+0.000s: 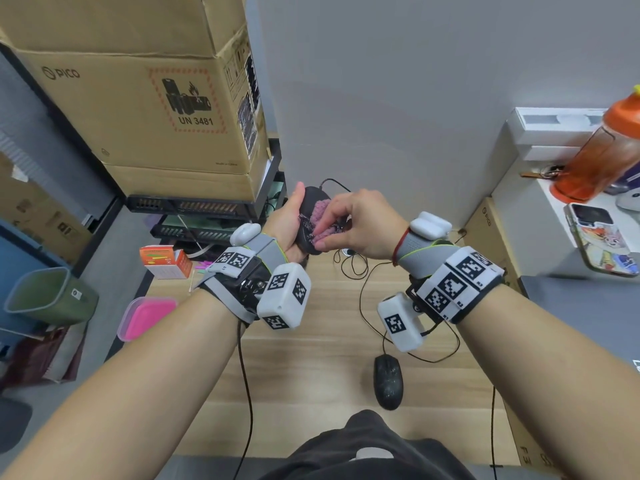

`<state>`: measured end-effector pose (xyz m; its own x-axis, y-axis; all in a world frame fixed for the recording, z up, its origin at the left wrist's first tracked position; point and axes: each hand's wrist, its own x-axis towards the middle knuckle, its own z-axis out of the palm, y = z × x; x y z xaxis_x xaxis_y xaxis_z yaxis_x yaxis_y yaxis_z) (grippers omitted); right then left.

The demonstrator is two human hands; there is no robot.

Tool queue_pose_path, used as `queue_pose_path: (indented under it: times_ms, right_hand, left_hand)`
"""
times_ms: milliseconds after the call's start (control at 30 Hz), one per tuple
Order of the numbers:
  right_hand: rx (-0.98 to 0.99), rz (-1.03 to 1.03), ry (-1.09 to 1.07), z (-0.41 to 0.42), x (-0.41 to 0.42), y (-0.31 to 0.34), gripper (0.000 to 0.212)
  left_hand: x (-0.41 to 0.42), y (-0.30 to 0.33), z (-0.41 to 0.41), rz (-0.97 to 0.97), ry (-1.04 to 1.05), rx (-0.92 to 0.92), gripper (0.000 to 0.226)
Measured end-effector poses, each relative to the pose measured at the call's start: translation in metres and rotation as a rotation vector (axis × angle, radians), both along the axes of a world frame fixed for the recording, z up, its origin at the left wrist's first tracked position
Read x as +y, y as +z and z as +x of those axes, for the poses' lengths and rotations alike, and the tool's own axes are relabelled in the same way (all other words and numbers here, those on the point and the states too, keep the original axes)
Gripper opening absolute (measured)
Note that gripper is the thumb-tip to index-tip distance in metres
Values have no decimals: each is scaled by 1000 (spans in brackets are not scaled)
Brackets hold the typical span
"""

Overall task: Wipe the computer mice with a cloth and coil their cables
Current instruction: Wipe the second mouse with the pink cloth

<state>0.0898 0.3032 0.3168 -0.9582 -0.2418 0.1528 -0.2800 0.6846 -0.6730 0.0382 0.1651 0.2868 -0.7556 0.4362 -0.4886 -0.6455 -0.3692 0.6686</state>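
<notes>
While the left hand [289, 223] grips a black mouse [308, 220] above the far tabletop [311, 341], right hand [356, 225] pinches the pink cloth [323, 220] against it; dangling cable [360, 271] could snag the second mouse [388, 381] nearby.

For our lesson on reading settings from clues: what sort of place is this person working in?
Probably an office storeroom or workroom. Stacked cardboard boxes stand on a rack of network equipment, and a wooden desk holds a wired black mouse, with a phone on a side surface.
</notes>
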Motion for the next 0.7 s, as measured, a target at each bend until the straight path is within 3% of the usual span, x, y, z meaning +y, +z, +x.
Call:
queue_pose_path:
  times_ms: [133,300,433,600,700]
  right_hand:
    - [13,-56,-115,-2,2,2,13]
    - [21,22,71,7,-10,1,13]
    - [-10,-68,-85,0,0,3,7]
    - [32,22,15,4,-7,3,11]
    - [14,-34,-74,0,-3,4,10]
  left_hand:
    - [4,1,1,-10,21,11,60]
    - [-2,2,-2,-69,111,-17,63]
    - [0,11,3,-38,70,-11,65]
    - [-1,11,2,-18,91,-34,58]
    - [0,13,2,-21,84,-22,65]
